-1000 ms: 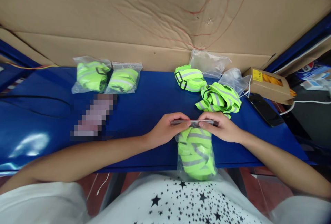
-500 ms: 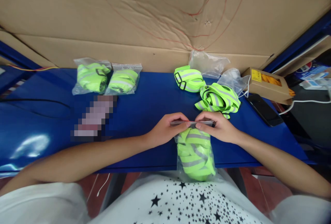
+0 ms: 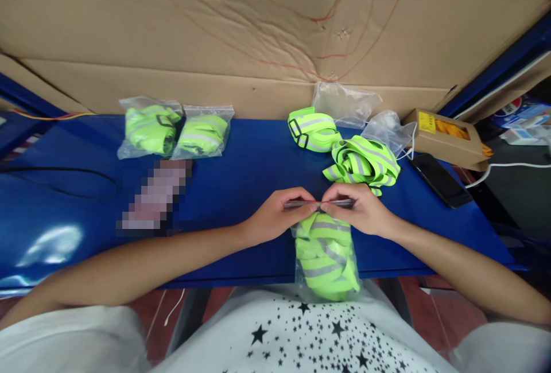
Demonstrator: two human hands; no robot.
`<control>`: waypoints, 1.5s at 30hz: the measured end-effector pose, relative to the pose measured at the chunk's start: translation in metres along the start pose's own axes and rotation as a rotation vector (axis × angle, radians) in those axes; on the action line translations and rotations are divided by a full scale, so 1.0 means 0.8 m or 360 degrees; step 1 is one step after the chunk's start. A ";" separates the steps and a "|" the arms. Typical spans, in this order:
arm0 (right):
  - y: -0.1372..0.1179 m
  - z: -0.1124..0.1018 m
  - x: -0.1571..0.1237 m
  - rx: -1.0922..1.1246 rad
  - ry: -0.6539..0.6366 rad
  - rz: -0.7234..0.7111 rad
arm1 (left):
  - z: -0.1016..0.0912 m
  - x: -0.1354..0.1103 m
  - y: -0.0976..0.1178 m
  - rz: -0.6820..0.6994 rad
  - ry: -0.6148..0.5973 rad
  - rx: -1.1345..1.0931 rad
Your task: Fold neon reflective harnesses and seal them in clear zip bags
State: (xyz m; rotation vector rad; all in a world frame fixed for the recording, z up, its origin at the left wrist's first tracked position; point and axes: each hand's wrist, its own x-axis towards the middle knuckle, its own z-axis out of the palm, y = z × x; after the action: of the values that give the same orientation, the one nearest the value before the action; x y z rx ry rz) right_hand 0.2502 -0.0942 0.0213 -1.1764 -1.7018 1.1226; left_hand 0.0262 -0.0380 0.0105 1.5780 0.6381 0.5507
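While cardboard [image 3: 241, 23] backs the blue table [image 3: 253, 158], a clear bag of green straps [image 3: 327, 258] reaches over the table's near edge. The left hand [image 3: 282, 213] and right hand [image 3: 360, 208] each pinch its top between thumb and fingers, thumbs close together; a black phone [image 3: 442, 179] lies farther right.

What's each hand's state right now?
Left hand: closed, pinching the top edge of a clear plastic bag of neon-green, grey-striped straps.
Right hand: closed, pinching the same bag's top edge.
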 end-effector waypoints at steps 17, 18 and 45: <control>-0.001 0.003 0.003 -0.0242 -0.0006 -0.0205 | 0.009 -0.002 -0.001 -0.0046 0.0187 -0.0113; -0.001 0.002 0.003 -0.0274 -0.0027 -0.0207 | 0.009 -0.002 0.000 -0.0048 0.0182 -0.0105; 0.000 -0.024 -0.007 -0.0725 0.0382 -0.0443 | 0.006 0.001 -0.012 -0.0092 0.0218 -0.0486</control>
State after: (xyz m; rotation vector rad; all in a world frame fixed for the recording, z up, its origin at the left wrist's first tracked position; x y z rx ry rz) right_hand 0.2694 -0.0953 0.0264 -1.2338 -1.9098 0.4159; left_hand 0.0288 -0.0404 0.0008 1.2398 0.6666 0.6829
